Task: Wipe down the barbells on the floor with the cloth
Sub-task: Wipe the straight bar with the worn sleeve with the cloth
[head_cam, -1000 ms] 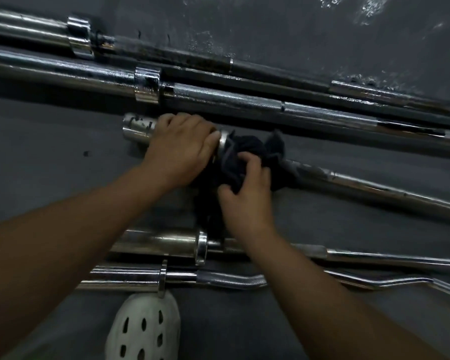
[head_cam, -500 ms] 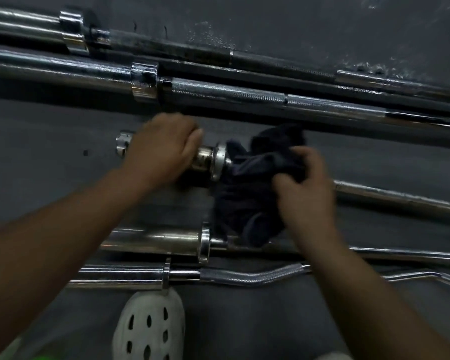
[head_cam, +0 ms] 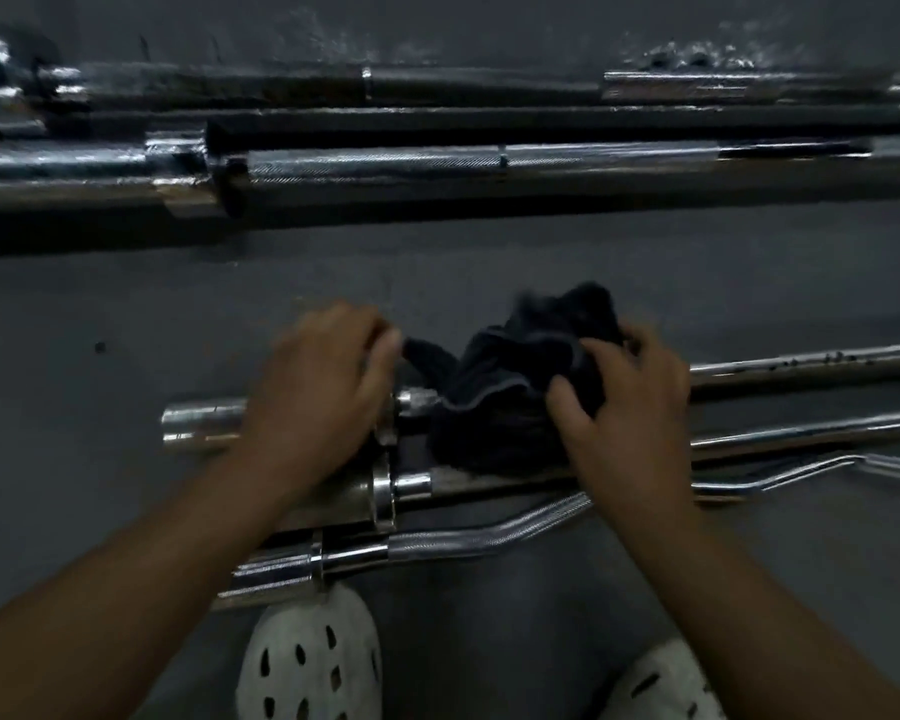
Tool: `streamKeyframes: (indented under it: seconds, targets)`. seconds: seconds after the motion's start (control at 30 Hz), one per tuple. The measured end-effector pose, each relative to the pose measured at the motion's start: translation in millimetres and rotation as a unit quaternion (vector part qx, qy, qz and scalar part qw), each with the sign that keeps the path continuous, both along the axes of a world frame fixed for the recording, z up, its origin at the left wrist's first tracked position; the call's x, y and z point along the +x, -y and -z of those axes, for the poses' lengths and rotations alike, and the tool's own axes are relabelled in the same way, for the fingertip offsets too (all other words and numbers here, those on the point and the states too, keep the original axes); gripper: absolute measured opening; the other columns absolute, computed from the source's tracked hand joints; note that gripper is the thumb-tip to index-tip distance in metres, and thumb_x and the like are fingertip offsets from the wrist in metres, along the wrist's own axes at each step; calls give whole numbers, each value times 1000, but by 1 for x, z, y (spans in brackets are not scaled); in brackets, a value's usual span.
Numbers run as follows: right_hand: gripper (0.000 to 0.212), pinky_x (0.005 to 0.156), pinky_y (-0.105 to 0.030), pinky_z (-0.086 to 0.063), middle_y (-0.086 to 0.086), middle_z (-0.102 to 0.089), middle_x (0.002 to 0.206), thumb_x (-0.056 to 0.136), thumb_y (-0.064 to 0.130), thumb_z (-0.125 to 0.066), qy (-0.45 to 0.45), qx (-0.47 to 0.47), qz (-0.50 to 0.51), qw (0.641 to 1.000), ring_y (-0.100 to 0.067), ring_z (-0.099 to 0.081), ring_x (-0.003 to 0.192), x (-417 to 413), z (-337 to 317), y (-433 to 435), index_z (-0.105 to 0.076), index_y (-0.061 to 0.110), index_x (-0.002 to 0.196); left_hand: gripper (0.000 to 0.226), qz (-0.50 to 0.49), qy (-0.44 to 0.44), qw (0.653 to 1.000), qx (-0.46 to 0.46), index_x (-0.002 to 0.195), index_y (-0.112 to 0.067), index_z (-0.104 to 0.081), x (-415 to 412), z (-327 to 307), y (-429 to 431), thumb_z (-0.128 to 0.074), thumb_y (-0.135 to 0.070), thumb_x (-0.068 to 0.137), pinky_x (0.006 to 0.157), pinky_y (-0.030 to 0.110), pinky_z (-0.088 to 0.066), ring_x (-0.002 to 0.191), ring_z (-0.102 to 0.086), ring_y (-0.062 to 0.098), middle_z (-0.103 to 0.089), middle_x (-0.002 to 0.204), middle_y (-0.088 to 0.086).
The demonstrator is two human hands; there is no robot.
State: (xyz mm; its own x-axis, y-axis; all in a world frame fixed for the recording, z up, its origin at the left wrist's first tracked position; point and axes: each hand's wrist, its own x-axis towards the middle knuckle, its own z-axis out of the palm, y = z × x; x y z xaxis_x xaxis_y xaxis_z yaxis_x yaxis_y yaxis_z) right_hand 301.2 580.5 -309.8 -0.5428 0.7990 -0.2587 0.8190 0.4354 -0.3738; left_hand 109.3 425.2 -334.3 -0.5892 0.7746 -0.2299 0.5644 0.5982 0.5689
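Cloth (head_cam: 505, 402) hiding barbell (head_cam: 204, 420) shaft, left hand (head_cam: 318, 392) blurred

Across the far part of the floor (head_cam: 489, 262), long barbells (head_cam: 375, 168) are laid side by side. Nearer, shorter bars (head_cam: 489, 537) are ranged; the cloth (head_cam: 500, 407) is held over the farthest, between left hand (head_cam: 318, 387) and right hand (head_cam: 630, 407).

A white perforated clog (head_cam: 310, 662) rests on the dark grey floor (head_cam: 126, 304). A second clog (head_cam: 666, 683) lies to its right, partly cut off.
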Motion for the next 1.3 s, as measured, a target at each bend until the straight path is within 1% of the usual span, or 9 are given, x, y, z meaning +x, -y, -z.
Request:
streamKeyframes:
  seconds: [0.07,0.17,0.33,0.5,0.6,0.8,1.0,1.13,1.3]
  targets:
    - [77,117,-49,-29,-16,-37,151,83,57,-44,31,-16,57,998,-35,-31,140,-9,10,41,-48,8,142,30,59,-12,998,13,105,-21,-59,21,3,-8,-37,-40,99,75,39,-44,88,-55,25,-60,96,2]
    - [97,110,-56,-32,-12,-34,156,72,67,-55,71,9,-83,994,-35,-31,143,-26,17,89,-37,12,150,31,38,11,997,59,114,-14,-58,14,10,-5,-37,-34,101,78,40,-43,92,-55,27,-61,103,5]
    - [87,85,-48,-51,-7,-57,129,51,32,-87,43,33,-229,972,-33,-56,112,-26,14,10,-56,17,130,34,74,-18,993,91,113,-9,-59,-12,8,-24,-37,-32,101,83,41,-41,94,-54,29,-60,102,10]
    - [64,104,-41,-39,-13,-46,136,63,28,-66,-22,84,48,995,-35,-42,120,-4,21,-37,-63,16,125,23,52,-72,988,126,109,-7,-60,-66,4,-55,-48,-23,98,83,37,-39,95,-52,26,-60,101,11]
    - [58,99,-46,-44,-9,-48,131,64,20,-70,-38,75,164,983,-33,-43,114,-49,28,-2,-62,17,121,27,97,-109,987,63,111,-12,-61,-44,11,-51,-47,-31,98,80,38,-40,93,-54,28,-62,101,8]
    - [56,78,-42,-52,-2,-51,126,71,28,-74,24,-9,-154,988,-32,-50,108,-83,6,3,-59,25,125,27,95,-129,986,44,104,-10,-57,-41,13,-52,-40,-29,95,66,44,-40,80,-54,35,-59,90,13]
    - [43,84,-41,-46,-7,-45,129,84,33,-68,251,-14,-45,967,-35,-46,118,-59,-37,-53,-52,21,123,42,136,-55,988,-47,117,-18,-61,-32,-4,-38,-35,-44,97,71,40,-47,88,-63,33,-67,102,9]
    - [46,84,-40,-44,-9,-45,131,84,32,-64,228,-3,-82,970,-33,-44,120,-56,-36,-57,-50,22,127,62,171,18,976,-136,112,-24,-66,-29,-12,-29,-23,-61,86,80,39,-49,101,-63,30,-66,110,7]
    - [84,87,-48,-50,-10,-45,140,59,35,-74,185,-18,-104,977,-36,-45,120,2,1,-21,-41,27,136,35,154,11,983,-96,94,-33,-61,-18,-17,-38,-32,-53,97,66,33,-45,84,-62,23,-63,82,-7]
